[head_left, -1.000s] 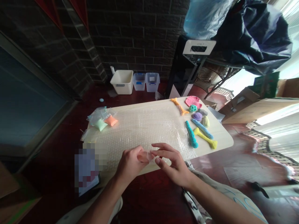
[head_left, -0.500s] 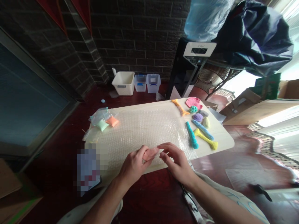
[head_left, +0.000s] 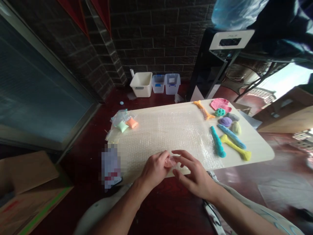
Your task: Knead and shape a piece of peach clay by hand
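Note:
My left hand (head_left: 154,169) is closed around a small clear packet of pinkish clay (head_left: 170,161) above the table's near edge. Beside it, my right hand (head_left: 195,174) has its fingers apart, with the fingertips at the packet's right end; whether they touch it I cannot tell. Under both hands, bubble wrap (head_left: 163,133) covers much of the pale table (head_left: 261,147). Toward the table's left end lie a green clay packet (head_left: 122,126) and an orange clay packet (head_left: 132,122), by some clear plastic bags (head_left: 119,116).
Shaped clay pieces lie at the right: a teal tapered stick (head_left: 217,142), a yellow bone shape (head_left: 236,147), a blue roll (head_left: 231,136), an orange bone shape (head_left: 203,109) and a pink piece (head_left: 220,104). Beyond stand plastic bins (head_left: 141,88) and a water dispenser (head_left: 207,65).
The camera view has swung to the right, so the table sits further left relative to my arms' old framing. My left hand keeps the packet; my right fingers have spread wider beside it.

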{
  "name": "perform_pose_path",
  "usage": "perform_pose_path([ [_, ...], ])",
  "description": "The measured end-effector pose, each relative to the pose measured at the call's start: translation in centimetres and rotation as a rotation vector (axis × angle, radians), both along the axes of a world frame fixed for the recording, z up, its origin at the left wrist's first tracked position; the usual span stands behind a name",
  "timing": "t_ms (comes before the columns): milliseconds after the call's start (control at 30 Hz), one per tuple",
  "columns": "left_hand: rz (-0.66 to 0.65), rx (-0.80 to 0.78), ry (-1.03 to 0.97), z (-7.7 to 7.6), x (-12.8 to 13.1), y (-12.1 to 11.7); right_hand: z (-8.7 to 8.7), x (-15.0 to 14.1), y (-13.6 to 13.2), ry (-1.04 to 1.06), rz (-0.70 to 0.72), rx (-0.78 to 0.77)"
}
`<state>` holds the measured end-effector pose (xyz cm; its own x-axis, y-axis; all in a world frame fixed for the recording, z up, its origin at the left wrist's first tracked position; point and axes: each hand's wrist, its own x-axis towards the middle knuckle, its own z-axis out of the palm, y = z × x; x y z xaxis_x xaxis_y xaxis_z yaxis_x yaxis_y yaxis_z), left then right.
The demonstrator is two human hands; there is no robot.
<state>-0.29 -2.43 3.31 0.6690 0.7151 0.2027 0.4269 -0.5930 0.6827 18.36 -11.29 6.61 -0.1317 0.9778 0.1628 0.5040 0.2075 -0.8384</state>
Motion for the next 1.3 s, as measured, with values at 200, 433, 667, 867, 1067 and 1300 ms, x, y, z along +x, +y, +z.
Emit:
perform_pose_path([
  [200, 0.025, -0.035, -0.010, 0.1, 0.1, 0.3, -0.1, -0.3, 0.3, 0.018, 0.017, 0.129],
  [433, -0.082, -0.067, -0.027, 0.7, -0.1, 0.4, -0.4, 0.6, 0.5, 0.109, -0.133, 0.012],
  [667, -0.199, -0.043, 0.046, 0.1, -0.2, -0.1, 0.1, 1.3, 0.9, 0.027, 0.129, 0.063],
  [867, -0.253, -0.024, 0.074, 0.2, 0.0, -0.1, -0.6, 1.3, 0.4, -0.041, 0.115, 0.124],
  [1067, -0.175, -0.019, 0.099, 0.0, 0.2, -0.2, -1.3, 1.6, 0.4, -0.323, 0.041, 0.213],
  [1300, -0.238, 0.055, 0.118, -0.5, -0.2, -1.0, -0.5, 1.4, 0.7, -0.257, 0.162, -0.091],
])
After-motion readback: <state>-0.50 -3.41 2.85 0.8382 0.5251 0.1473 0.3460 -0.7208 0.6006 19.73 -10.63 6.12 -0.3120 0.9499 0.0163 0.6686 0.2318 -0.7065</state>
